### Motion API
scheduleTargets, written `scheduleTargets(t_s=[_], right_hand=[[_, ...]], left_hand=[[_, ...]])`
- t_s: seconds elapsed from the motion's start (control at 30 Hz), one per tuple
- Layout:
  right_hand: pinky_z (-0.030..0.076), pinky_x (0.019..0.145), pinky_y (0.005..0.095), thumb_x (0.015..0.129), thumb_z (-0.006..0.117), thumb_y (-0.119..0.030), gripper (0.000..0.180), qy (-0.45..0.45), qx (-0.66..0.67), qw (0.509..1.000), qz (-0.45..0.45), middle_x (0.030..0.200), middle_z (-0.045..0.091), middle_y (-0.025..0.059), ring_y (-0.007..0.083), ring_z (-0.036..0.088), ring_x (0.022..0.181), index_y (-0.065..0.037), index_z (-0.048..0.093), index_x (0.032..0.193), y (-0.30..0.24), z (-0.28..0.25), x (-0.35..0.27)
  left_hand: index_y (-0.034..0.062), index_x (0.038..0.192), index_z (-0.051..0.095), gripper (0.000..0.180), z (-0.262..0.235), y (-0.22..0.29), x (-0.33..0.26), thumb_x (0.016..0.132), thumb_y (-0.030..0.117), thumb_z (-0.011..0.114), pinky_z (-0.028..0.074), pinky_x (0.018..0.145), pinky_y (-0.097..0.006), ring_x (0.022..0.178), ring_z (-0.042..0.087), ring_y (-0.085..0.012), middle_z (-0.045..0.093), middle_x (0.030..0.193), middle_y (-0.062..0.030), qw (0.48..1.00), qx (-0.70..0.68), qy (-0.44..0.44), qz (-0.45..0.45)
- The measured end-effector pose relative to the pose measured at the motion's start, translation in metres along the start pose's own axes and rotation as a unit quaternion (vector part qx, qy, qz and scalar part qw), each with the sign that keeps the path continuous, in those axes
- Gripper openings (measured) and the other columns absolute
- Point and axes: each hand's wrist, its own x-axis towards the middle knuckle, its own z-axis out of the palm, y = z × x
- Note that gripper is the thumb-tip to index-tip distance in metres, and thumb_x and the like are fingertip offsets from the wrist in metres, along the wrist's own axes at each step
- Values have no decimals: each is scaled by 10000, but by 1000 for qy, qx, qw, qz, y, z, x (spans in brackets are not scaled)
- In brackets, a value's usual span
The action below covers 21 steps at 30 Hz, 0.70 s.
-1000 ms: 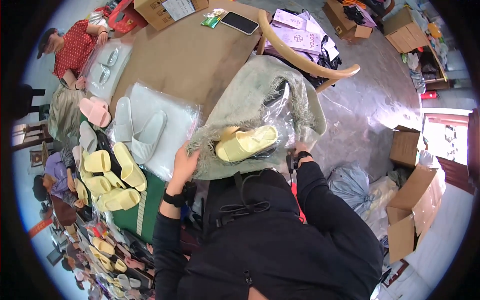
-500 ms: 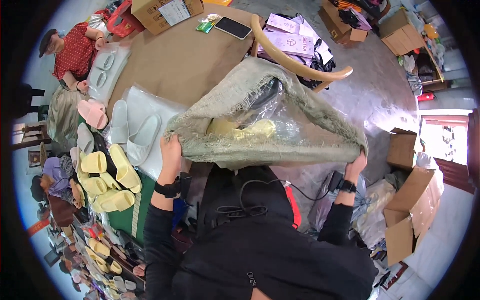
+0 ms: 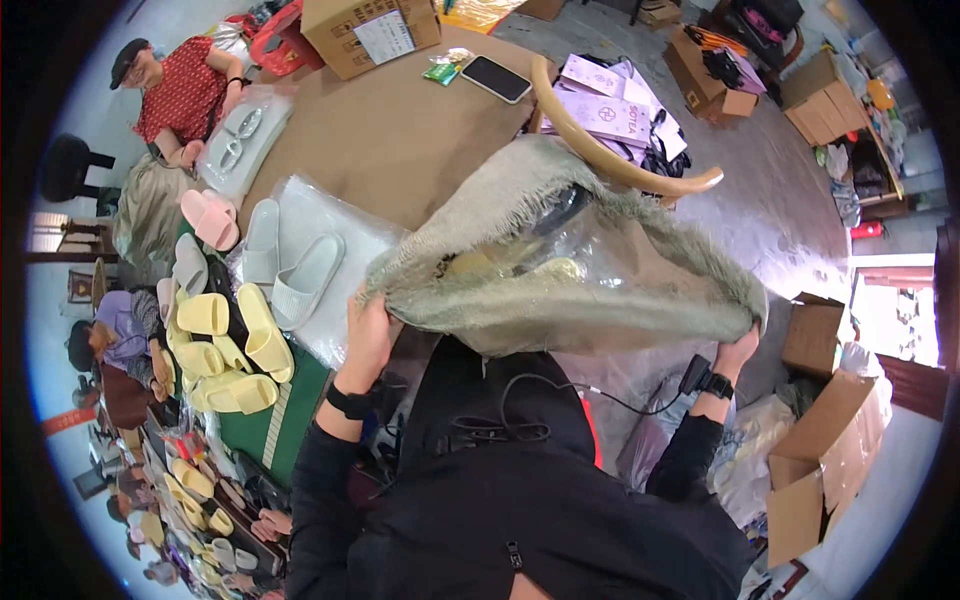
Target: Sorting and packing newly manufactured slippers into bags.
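In front of me a frayed grey-green woven sack [image 3: 570, 317] is stretched wide at its mouth. My left hand [image 3: 368, 335] is closed on the left end of its rim, and my right hand [image 3: 738, 347] grips the right end. Inside the sack lie clear plastic wrapping and yellow items, probably slippers [image 3: 560, 270], partly hidden by the plastic and the cloth. A dark item [image 3: 565, 212] shows near the far side of the opening. Left of the sack, a pair of pale grey slippers [image 3: 308, 280] rests on clear plastic bags [image 3: 365, 222].
A curved wooden chair rail [image 3: 590, 140] stands just beyond the sack. On the brown table [image 3: 340, 130] are a phone [image 3: 497, 79] and a cardboard box [image 3: 370, 35]. Yellow slippers [image 3: 262, 330] crowd the left. A person in red [image 3: 195, 90] sits far left. Open cartons [image 3: 815, 440] stand right.
The sack's near rim sags and bulges more, and its opening has narrowed, hiding more of the yellow items. Both hands keep their hold. The whole view has shifted slightly.
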Motion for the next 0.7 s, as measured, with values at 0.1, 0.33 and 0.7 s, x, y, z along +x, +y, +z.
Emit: scheduleTargets(t_s=[0.1, 0.33, 0.7], right_hand=[[408, 895, 373, 905, 361, -260, 374, 61, 289, 946, 135, 1153, 514, 119, 276, 502, 1041, -15, 463, 1168, 23, -19, 19], [499, 670, 364, 861, 418, -329, 387, 175, 89, 959, 204, 1013, 571, 97, 260, 579, 881, -8, 528, 1048, 14, 19, 59], [368, 875, 400, 772, 566, -220, 389, -23, -496, 851, -172, 1054, 531, 184, 320, 476, 1016, 13, 513, 1079, 22, 83, 32]], left_hand=[[-11, 1109, 474, 269, 9, -1, -4, 899, 102, 349, 530, 636, -310, 824, 607, -201, 577, 1012, -123, 992, -96, -2, -82], [-41, 1106, 463, 284, 10, 8, 4, 893, 86, 325, 529, 636, -309, 815, 610, -218, 580, 994, -142, 996, -76, -7, -35], [-7, 1087, 512, 291, 5, -7, -16, 866, 68, 339, 501, 615, -258, 778, 605, -171, 601, 962, -101, 991, -50, -22, -122]])
